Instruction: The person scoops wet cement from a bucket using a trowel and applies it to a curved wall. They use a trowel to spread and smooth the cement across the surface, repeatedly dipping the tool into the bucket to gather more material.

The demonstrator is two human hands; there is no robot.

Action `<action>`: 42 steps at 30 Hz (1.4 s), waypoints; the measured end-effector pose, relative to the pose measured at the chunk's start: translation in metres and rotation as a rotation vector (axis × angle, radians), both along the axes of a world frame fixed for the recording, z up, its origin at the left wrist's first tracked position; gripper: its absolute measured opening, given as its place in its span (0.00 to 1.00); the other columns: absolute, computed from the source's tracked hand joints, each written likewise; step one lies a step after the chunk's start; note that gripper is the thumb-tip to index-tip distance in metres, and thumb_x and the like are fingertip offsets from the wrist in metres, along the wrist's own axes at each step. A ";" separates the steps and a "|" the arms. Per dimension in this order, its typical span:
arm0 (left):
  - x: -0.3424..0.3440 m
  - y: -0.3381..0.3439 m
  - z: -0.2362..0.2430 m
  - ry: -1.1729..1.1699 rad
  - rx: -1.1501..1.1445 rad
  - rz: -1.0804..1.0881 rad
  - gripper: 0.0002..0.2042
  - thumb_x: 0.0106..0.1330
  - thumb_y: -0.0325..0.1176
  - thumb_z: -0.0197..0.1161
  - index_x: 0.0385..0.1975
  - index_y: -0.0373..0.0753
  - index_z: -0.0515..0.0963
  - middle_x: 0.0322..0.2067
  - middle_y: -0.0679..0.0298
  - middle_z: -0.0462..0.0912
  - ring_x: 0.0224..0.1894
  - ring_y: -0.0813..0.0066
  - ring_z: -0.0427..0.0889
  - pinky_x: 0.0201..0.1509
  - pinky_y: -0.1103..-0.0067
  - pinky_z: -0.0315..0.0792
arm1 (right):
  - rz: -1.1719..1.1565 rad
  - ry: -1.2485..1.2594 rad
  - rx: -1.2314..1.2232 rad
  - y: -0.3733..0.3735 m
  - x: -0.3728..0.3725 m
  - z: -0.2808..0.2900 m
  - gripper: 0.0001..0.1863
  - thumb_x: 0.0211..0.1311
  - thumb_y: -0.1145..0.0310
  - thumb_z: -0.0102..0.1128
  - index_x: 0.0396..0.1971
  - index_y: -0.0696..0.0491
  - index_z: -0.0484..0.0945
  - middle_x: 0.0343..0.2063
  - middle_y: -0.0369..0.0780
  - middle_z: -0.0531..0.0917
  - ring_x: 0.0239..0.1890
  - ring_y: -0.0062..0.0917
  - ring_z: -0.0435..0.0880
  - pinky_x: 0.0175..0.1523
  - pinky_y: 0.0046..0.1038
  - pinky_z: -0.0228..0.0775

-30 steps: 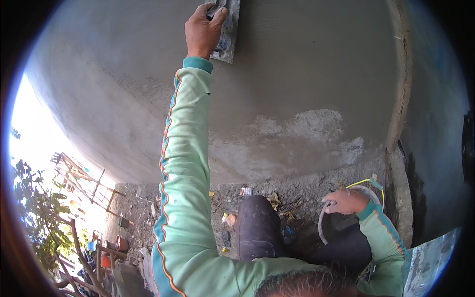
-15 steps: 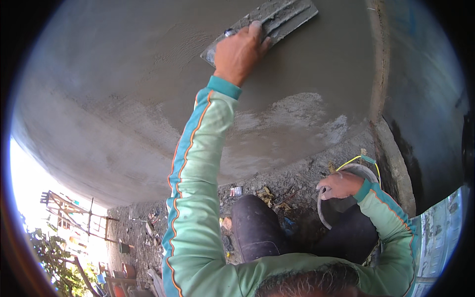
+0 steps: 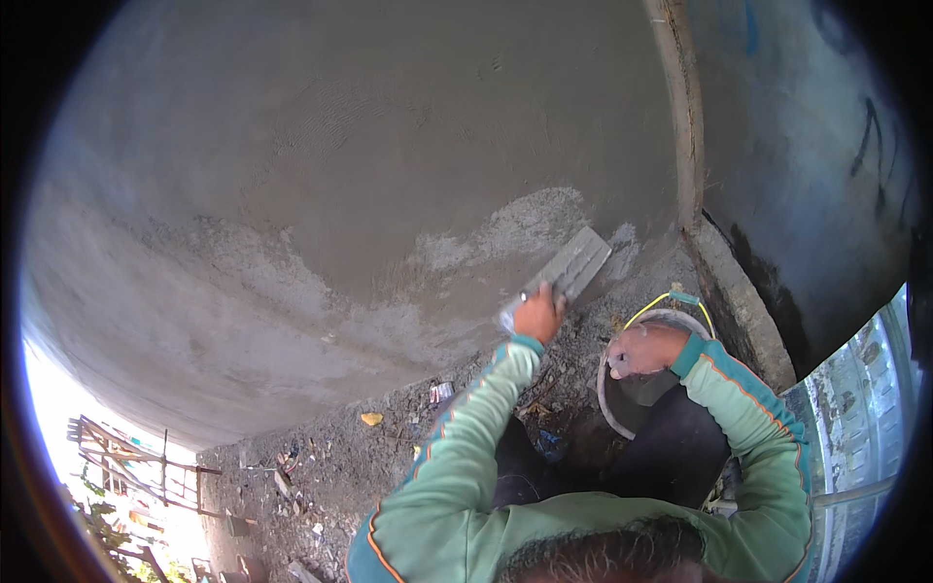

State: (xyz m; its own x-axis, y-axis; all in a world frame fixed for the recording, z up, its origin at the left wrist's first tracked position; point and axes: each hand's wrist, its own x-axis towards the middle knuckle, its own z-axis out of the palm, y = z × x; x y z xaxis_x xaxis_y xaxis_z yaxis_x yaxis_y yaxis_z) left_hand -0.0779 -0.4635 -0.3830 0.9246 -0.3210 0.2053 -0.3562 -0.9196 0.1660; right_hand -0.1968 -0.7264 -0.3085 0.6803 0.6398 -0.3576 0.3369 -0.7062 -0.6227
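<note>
My left hand (image 3: 540, 316) is closed round the handle of a plastering trowel (image 3: 577, 262), a long flat blade smeared with grey mortar. The trowel lies slanted before the foot of the grey wall (image 3: 389, 126), beside a pale, rough patch (image 3: 530, 223); whether its blade touches the wall, I cannot tell. Over a round bucket (image 3: 603, 396) with a yellow handle (image 3: 646, 309), my right hand (image 3: 649, 350) has its fingers curled, near the left rim. What those fingers hold, if anything, is hidden. Grey material shows inside the bucket.
A rough vertical strip (image 3: 680, 107) divides the wall from a darker one at the right. Below it runs a concrete ledge (image 3: 748, 301). Rubble and litter cover the ground (image 3: 340, 476), and corrugated sheeting (image 3: 865, 418) stands at the right. My knees are bent close to the bucket.
My left hand has brought the trowel down from high on the wall toward its foot, nearer the bucket. My right hand stays over the bucket. The whole view has shifted somewhat.
</note>
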 end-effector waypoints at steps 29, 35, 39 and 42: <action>-0.106 0.112 0.060 -0.021 -0.506 -0.356 0.26 0.66 0.37 0.69 0.64 0.42 0.74 0.68 0.53 0.72 0.65 0.49 0.76 0.65 0.62 0.74 | -1.318 -0.567 1.895 0.033 0.228 0.119 0.28 0.70 0.66 0.67 0.65 0.62 0.73 0.29 0.33 0.77 0.19 0.14 0.69 0.19 0.21 0.62; -0.108 0.154 0.014 0.223 -0.442 -0.349 0.25 0.68 0.42 0.66 0.64 0.42 0.74 0.66 0.52 0.74 0.55 0.49 0.83 0.59 0.62 0.78 | -1.058 -0.624 1.479 0.187 0.198 0.225 0.29 0.66 0.63 0.70 0.63 0.60 0.77 0.33 0.41 0.85 0.22 0.21 0.79 0.24 0.27 0.72; -0.104 0.161 0.015 0.274 -0.399 -0.434 0.24 0.68 0.40 0.65 0.61 0.39 0.74 0.65 0.51 0.74 0.58 0.45 0.80 0.59 0.57 0.78 | -0.616 -1.437 0.952 0.319 0.195 0.303 0.30 0.63 0.56 0.69 0.58 0.63 0.79 0.48 0.54 0.87 0.45 0.45 0.90 0.54 0.39 0.81; -0.102 0.173 0.022 0.401 -0.213 -0.423 0.22 0.67 0.39 0.65 0.57 0.36 0.74 0.64 0.50 0.74 0.53 0.43 0.83 0.54 0.55 0.80 | -0.469 -1.391 0.681 0.423 0.181 0.313 0.28 0.66 0.60 0.65 0.61 0.62 0.77 0.41 0.49 0.89 0.38 0.39 0.91 0.42 0.38 0.83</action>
